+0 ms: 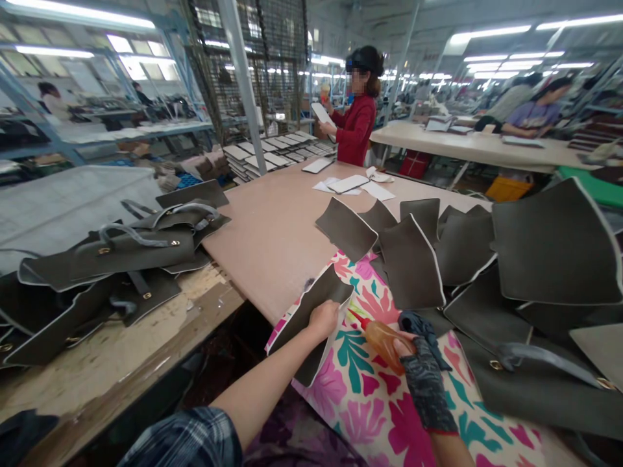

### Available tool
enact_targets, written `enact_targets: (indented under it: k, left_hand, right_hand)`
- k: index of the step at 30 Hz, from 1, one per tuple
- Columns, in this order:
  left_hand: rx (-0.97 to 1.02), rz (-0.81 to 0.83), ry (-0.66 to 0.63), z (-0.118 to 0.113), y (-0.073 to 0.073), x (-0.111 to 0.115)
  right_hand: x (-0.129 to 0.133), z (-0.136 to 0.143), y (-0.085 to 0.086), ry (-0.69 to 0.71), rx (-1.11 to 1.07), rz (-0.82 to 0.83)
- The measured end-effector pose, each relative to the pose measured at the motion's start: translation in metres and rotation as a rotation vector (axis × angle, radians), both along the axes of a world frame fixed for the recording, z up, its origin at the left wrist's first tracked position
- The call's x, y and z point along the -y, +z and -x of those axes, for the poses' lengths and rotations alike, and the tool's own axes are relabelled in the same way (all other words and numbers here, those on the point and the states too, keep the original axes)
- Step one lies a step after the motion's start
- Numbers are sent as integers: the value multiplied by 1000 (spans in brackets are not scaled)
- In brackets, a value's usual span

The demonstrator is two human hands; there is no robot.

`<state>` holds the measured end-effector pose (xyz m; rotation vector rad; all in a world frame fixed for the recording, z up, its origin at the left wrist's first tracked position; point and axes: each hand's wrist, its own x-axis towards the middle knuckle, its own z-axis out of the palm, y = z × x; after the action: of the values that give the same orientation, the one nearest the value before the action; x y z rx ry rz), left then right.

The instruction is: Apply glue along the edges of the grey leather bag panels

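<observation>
My left hand point(325, 320) is closed on the right edge of a dark leather panel point(305, 298), which is raised and tilted over a flower-patterned cloth point(363, 383). In my right hand point(406, 350), partly covered by a dark knitted sleeve, is an amber squeeze bottle point(382, 340) with a red nozzle. The nozzle points left, towards the panel's pale edge; whether it touches I cannot tell. A dark bunched cloth point(426, 331) lies just beyond my right wrist.
Several loose dark panels point(411, 259) overlap at the right, beside a handled bag piece point(535, 383). More handled bag pieces point(141, 250) are heaped on a wooden bench point(195, 318) at the left. Across the pinkish table point(272, 220), a person in red point(357, 126) holds a white-faced panel.
</observation>
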<state>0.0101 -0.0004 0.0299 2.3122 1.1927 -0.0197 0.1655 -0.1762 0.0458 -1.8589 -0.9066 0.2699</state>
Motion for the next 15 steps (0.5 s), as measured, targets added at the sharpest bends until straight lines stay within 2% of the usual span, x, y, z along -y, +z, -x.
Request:
enact_targets:
  k: [3, 10, 15]
  left_hand:
    - [8, 26, -3, 0, 0, 0]
    - [5, 21, -7, 1, 0, 0]
    - [-11, 16, -25, 1, 1, 1]
  right_hand:
    - [-11, -4, 2, -38, 95, 20]
    - [-28, -5, 13, -49, 119, 107]
    - [-30, -13, 7, -63, 145, 162]
